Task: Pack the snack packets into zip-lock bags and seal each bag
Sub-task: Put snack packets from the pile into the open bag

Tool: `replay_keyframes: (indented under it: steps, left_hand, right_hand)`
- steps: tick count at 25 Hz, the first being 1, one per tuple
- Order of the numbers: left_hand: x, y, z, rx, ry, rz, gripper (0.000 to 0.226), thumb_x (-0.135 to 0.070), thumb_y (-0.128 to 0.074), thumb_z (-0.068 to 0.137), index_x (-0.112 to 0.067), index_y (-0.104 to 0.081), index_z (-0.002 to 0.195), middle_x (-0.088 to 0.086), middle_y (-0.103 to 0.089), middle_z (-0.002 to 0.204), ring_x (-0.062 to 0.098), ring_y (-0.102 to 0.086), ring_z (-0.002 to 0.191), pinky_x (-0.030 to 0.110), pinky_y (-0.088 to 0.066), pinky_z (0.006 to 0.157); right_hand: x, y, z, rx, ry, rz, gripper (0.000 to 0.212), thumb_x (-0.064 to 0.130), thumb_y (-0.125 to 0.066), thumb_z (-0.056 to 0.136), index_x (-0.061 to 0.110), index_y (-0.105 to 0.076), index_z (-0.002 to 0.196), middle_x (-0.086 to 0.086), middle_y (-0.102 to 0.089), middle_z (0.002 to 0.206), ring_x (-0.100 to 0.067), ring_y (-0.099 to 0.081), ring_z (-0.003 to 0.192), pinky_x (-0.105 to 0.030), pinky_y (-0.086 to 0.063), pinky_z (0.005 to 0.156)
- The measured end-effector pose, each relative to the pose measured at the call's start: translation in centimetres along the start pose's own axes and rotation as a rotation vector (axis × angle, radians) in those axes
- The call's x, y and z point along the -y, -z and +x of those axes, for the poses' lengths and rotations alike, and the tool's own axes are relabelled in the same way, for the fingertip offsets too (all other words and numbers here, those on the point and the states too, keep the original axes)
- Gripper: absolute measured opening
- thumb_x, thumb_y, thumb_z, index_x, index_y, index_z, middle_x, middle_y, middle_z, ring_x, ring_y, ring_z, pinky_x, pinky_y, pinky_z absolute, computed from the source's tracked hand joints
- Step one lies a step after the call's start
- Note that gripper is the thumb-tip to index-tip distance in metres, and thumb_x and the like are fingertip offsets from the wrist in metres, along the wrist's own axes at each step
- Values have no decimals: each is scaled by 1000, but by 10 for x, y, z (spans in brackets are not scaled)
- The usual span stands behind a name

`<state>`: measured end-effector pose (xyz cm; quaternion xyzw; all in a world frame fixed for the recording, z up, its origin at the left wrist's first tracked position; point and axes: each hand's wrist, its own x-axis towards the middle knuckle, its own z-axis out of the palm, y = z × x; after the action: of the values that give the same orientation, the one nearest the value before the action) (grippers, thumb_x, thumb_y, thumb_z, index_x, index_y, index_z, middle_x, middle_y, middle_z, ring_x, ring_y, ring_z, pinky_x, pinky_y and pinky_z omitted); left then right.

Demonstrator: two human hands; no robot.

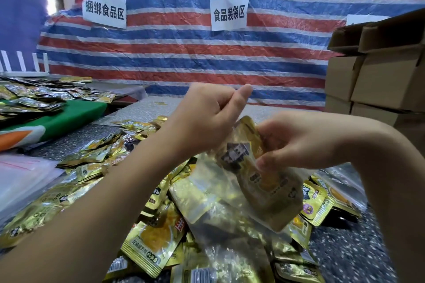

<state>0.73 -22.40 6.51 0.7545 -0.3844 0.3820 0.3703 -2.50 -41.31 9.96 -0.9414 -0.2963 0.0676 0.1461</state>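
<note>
Holding snack packet [259, 167] tilted lengthwise in zip-lock bag [230, 209].

A clear zip-lock bag [220, 193] hangs open-mouthed above the heap, a gold snack packet [259, 177] tilted halfway inside; loose gold snack packets [151, 246] lie heaped beneath, spreading toward 9 o'clock

Both your forearms are bare right up to the frame edge, with no sleeve showing. Your left hand [202, 119] and right hand [296, 142] wear no gloves, rings, watch or wristband; your nails are short and unpainted.
</note>
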Motion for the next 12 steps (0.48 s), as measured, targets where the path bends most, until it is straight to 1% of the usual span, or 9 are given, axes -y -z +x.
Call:
replay_keyframes:
  steps: [2,3,4,6,8,10,11,12]
  left_hand:
    - [-5,-2,0,47,-33,35,52,-28,-45,101,-24,-30,52,-11,-25,45,7,-29,41,14,-18,44]
    - [-6,-1,0,51,-37,44,52,-28,-45,102,-25,-29,52,-11,-24,45,6,-28,41,15,-18,44]
    - [-6,0,1,40,-36,45,52,-29,-45,102,-26,-28,53,-12,-24,45,5,-28,41,14,-18,45]
    - [-5,6,3,-11,-27,52,52,-28,-45,102,-25,-27,53,-12,-24,46,5,-28,42,14,-19,45]
    - [-3,13,5,-76,-2,61,53,-27,-45,103,-18,-29,52,-8,-27,47,7,-29,43,15,-20,46]
    - [-2,19,7,-130,21,62,55,-28,-44,103,-8,-34,53,0,-30,47,9,-29,44,19,-21,46]
    - [-2,23,8,-154,29,60,55,-28,-44,104,-5,-36,54,3,-32,47,9,-29,45,21,-21,46]
    - [-3,25,9,-177,30,57,55,-28,-44,104,-5,-37,54,3,-32,47,10,-29,45,22,-21,47]
  right_hand:
    - [6,-5,1,26,-28,-137,15,45,-67,87,31,-66,83,15,-70,76,-1,-63,65,-31,-50,65]
    - [9,-6,1,17,-30,-183,20,48,-65,87,30,-66,80,14,-68,73,-2,-61,62,-28,-48,61]
    - [11,-7,1,3,-24,-199,23,49,-62,88,28,-66,80,12,-69,72,-3,-61,62,-29,-48,60]
    - [13,-6,-1,-28,12,-163,27,48,-57,92,26,-69,84,7,-70,75,-7,-64,67,-33,-52,63]
    - [14,-3,-3,-123,48,-95,36,51,-49,94,24,-67,78,7,-67,70,-11,-62,63,-35,-51,62]
    - [17,-1,-4,-240,84,5,54,63,-37,93,20,-59,68,4,-55,61,-15,-52,56,-37,-46,59]
    - [19,-1,-5,-279,103,35,62,70,-34,92,19,-58,67,-1,-54,61,-19,-51,55,-40,-46,58]
    - [22,-1,-7,-304,127,25,66,75,-35,88,18,-61,68,-4,-59,63,-21,-54,56,-41,-47,58]
